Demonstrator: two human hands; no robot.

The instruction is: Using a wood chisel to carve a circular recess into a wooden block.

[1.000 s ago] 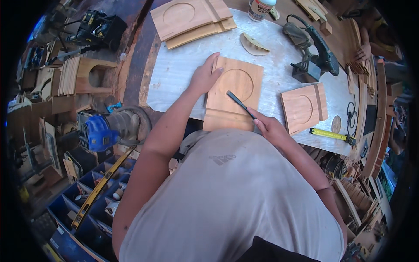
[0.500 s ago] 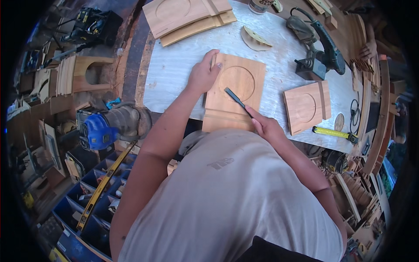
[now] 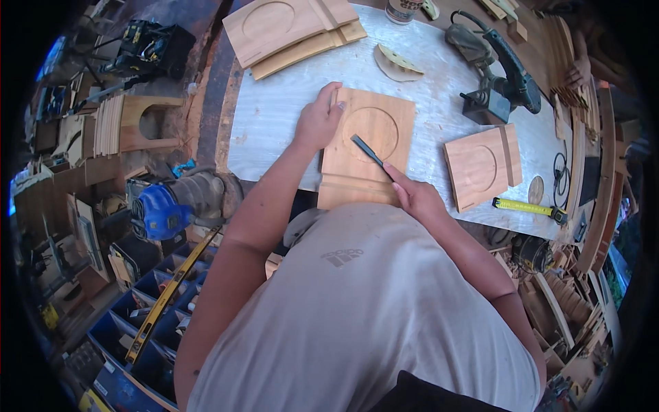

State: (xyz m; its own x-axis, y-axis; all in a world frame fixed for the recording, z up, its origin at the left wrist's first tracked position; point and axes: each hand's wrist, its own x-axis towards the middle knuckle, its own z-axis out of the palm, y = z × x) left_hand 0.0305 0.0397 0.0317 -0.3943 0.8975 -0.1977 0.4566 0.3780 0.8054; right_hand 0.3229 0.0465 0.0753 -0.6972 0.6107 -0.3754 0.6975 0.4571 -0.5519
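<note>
My left hand [image 3: 321,115] grips the upper left edge of a light wooden board [image 3: 360,175] with a round recess and a cross groove, lying at the metal-looking bench top's [image 3: 268,130] near edge, against my shirt. My right hand [image 3: 412,192] is closed on the handle of a narrow chisel [image 3: 365,150], whose tip rests in or just over the recess. To the right lies a similar board piece [image 3: 469,177] with a yellow tape measure [image 3: 528,209] beside it. Further back are stacked boards [image 3: 295,36] and a curved pale offcut [image 3: 398,63].
A corded sander [image 3: 515,86] and a bottle [image 3: 402,10] stand at the back. A blue-topped machine [image 3: 163,211], a yellow level [image 3: 165,302] on blue bins [image 3: 130,329] and stacked wood [image 3: 110,123] are at left. Another person's hand [image 3: 576,75] shows at the far right.
The chisel and my right hand have shifted slightly up and to the left, bringing the tip further up in the recess. My left hand keeps its grip on the board.
</note>
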